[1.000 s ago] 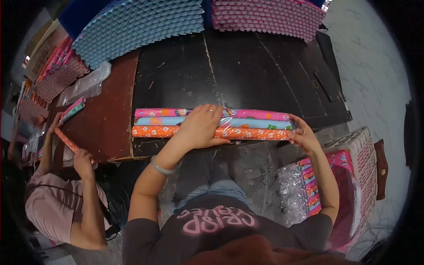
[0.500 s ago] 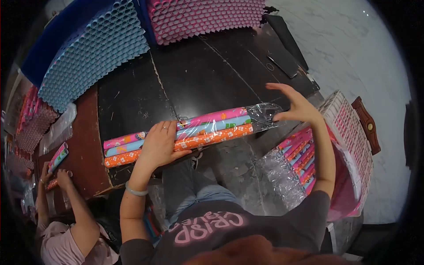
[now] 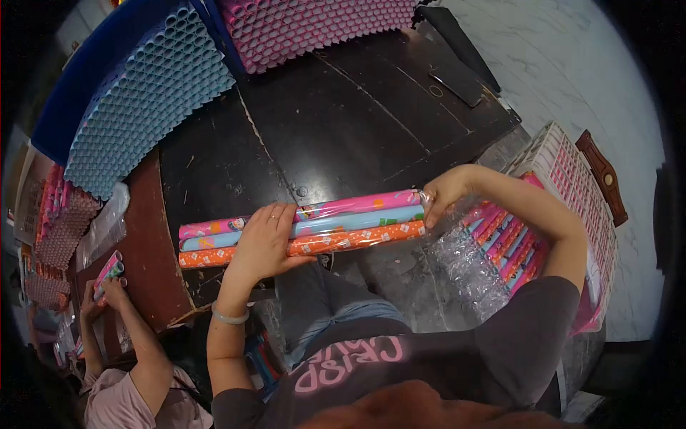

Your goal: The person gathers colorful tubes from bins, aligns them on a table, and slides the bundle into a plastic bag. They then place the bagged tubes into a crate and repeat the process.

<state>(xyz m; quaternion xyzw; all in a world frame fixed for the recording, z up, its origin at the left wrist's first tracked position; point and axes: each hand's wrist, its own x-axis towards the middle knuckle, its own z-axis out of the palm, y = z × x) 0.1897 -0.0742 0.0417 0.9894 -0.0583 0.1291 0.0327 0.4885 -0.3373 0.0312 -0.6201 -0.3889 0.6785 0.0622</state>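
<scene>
A clear plastic sleeve holds three wrapping paper rolls side by side: a pink roll [image 3: 357, 204], a light blue roll [image 3: 336, 224] and an orange roll [image 3: 336, 241]. The pack lies along the front edge of the black table. My left hand [image 3: 266, 239] grips it across the left half, fingers over the far side and thumb along the near side. At the pack's right end, my right hand [image 3: 444, 194] is closed on the sleeve's loose plastic end, which is gathered and folded against the roll ends. Part of that plastic is hidden by the fingers.
Stacked light blue rolls [image 3: 150, 107] and pink rolls [image 3: 314, 32] stand at the table's back. A phone [image 3: 457, 89] lies far right. Bagged rolls [image 3: 504, 247] sit beside a white basket [image 3: 564, 168]. A co-worker's hands [image 3: 103, 297] hold rolls at left.
My right hand has come down from open above the sleeve's loose end and closed on it, drawing it against the rolls. My left hand stays on the pack.
</scene>
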